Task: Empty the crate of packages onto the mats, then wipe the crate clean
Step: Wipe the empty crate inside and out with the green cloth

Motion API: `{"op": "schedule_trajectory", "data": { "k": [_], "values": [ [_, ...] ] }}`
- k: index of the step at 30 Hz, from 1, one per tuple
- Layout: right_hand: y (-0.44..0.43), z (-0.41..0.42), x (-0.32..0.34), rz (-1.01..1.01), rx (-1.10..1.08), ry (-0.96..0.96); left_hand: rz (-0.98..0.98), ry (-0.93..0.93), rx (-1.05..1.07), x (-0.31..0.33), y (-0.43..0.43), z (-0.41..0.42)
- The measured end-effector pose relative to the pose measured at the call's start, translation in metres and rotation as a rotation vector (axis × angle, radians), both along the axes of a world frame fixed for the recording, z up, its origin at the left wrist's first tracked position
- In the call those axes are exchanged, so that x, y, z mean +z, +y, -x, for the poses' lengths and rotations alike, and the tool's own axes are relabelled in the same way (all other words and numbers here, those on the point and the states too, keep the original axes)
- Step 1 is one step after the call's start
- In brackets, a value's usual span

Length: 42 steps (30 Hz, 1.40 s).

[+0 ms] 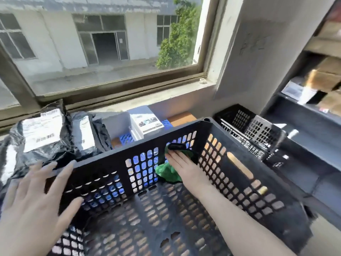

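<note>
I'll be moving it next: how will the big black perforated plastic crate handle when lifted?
The black perforated plastic crate is probably light, being empty with holed walls. It looks rigid, holding shape under the left hand. Bulky, so likely needs two hands.

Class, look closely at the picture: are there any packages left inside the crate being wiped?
No. The crate shows only its bare perforated floor, with the right hand pressing a green cloth on its wall.

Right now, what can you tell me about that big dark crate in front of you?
The crate is dark plastic, its walls and floor pierced with rows of small holes and a slot handle in the right wall. No packages show inside. The left hand rests open on its left rim. The right hand reaches inside, pressing a green cloth against the far wall.
</note>
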State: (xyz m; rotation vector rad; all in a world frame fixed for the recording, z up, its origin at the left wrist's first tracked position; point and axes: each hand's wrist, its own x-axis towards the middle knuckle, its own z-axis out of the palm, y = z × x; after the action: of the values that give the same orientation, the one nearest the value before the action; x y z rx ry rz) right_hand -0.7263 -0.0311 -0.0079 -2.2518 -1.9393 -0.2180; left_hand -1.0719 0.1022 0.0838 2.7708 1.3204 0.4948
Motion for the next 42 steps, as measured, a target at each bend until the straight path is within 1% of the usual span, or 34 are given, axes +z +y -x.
{"op": "schedule_trajectory", "data": {
  "k": [2,3,4,6,8,10,13,16,18,21,23,25,28,30,33,35,36,37,39,41,42],
  "values": [
    [-0.007,0.006,0.015,-0.021,-0.031,0.016,-0.024,0.052,-0.083,0.014,0.003,-0.020],
    [-0.011,0.007,0.019,-0.051,-0.050,0.059,0.016,0.075,-0.146,0.022,0.004,-0.031],
    [-0.017,0.010,0.027,-0.086,-0.108,0.130,0.029,0.093,-0.211,0.026,0.004,-0.044],
    [-0.021,0.015,0.043,-0.226,-0.276,0.309,0.051,0.114,-0.343,0.033,0.007,-0.070],
    [-0.017,0.018,0.053,-0.370,-0.456,0.458,0.072,0.126,-0.427,0.034,0.008,-0.097],
    [-0.005,0.023,0.060,-0.530,-0.563,0.622,0.093,0.124,-0.506,0.035,0.010,-0.121],
    [0.017,0.035,0.072,-0.693,-0.603,0.807,0.106,0.103,-0.626,0.035,0.017,-0.150],
    [0.044,0.049,0.075,-0.809,-0.660,0.983,0.119,0.048,-0.674,0.035,0.024,-0.169],
    [0.062,0.058,0.071,-0.897,-0.706,1.050,0.136,0.002,-0.692,0.037,0.028,-0.178],
    [0.085,0.065,0.062,-1.064,-0.801,1.047,0.143,-0.002,-0.752,0.038,0.040,-0.192],
    [0.096,0.065,0.053,-1.152,-0.852,1.016,0.165,0.051,-0.819,0.032,0.048,-0.200],
    [0.104,0.066,0.040,-1.221,-0.870,1.038,0.176,0.091,-0.864,0.026,0.053,-0.203],
    [0.111,0.068,0.025,-1.307,-0.907,1.083,0.240,0.075,-0.911,0.024,0.056,-0.205],
    [0.115,0.069,0.019,-1.331,-0.936,1.109,0.281,0.096,-0.944,0.025,0.058,-0.207],
    [0.119,0.072,0.009,-1.308,-1.069,1.156,0.293,0.101,-0.967,0.028,0.057,-0.208],
    [0.121,0.073,0.004,-1.288,-1.169,1.192,0.288,0.082,-0.993,0.031,0.056,-0.216],
    [0.122,0.073,0.004,-1.300,-1.169,1.189,0.287,0.059,-0.992,0.033,0.056,-0.225],
    [0.122,0.074,0.008,-1.320,-1.139,1.169,0.317,0.050,-0.995,0.036,0.053,-0.232],
    [0.120,0.075,0.019,-1.337,-1.056,1.066,0.399,0.013,-1.060,0.039,0.042,-0.240],
    [0.118,0.077,0.033,-1.330,-1.002,0.952,0.556,-0.058,-1.074,0.042,0.036,-0.243],
    [0.118,0.077,0.035,-1.325,-0.978,0.914,0.611,-0.074,-1.064,0.030,0.044,-0.257]
  ]
}}
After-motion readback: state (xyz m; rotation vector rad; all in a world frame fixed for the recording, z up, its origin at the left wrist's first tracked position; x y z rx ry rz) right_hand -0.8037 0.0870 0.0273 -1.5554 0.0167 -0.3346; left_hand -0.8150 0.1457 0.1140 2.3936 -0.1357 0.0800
